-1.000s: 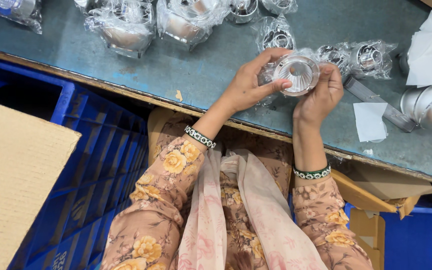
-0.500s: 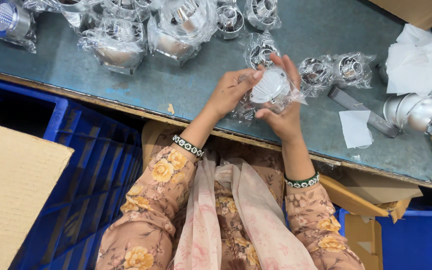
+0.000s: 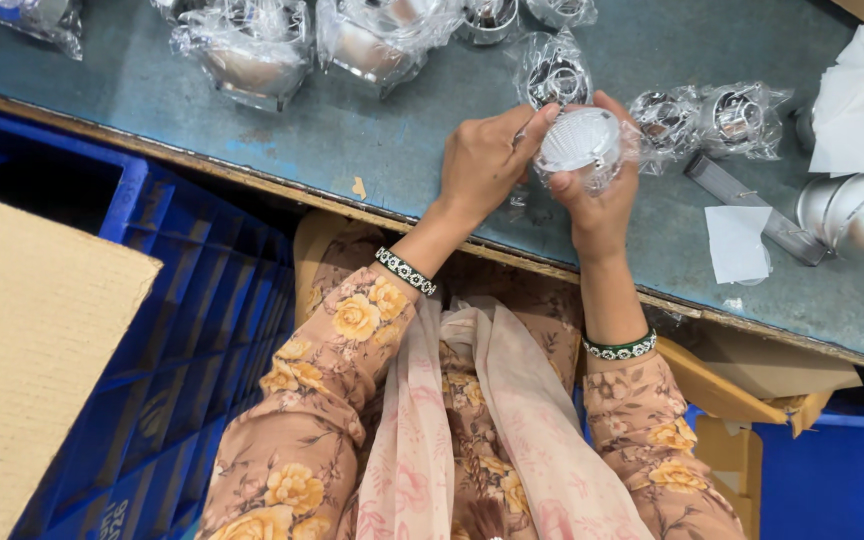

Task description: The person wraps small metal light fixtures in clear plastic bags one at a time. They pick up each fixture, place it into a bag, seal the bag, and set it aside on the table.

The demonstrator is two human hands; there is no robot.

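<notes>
Hands meet over the near edge of a grey-blue worktable [image 3: 252, 110], both working on one small round part. The right hand [image 3: 600, 205] grips a white ribbed disc-shaped piece [image 3: 577, 140] that sits partly inside a clear plastic bag [image 3: 620, 160]; its fingers curl around the far side of the piece and the thumb presses against the near side, so the piece is held up just above the table surface, face toward the camera. The left hand [image 3: 484, 160] comes in from the left, thumb and forefinger pressed together in a pinch at the left rim of the piece, where the plastic film gathers; the other fingers are folded loosely. Just behind the held piece lies another bagged shiny metal ring [image 3: 552, 75], and to the right two more bagged rings [image 3: 707, 118] rest side by side. Larger bagged reflectors [image 3: 252, 50] line the far edge of the table. White paper sheets [image 3: 862, 100] lie at the far right, a smaller paper square [image 3: 737, 245] nearer the front. Blue plastic crates [image 3: 182, 330] stand below the table on the left, beside a sheet of brown cardboard [image 3: 32, 350].
</notes>
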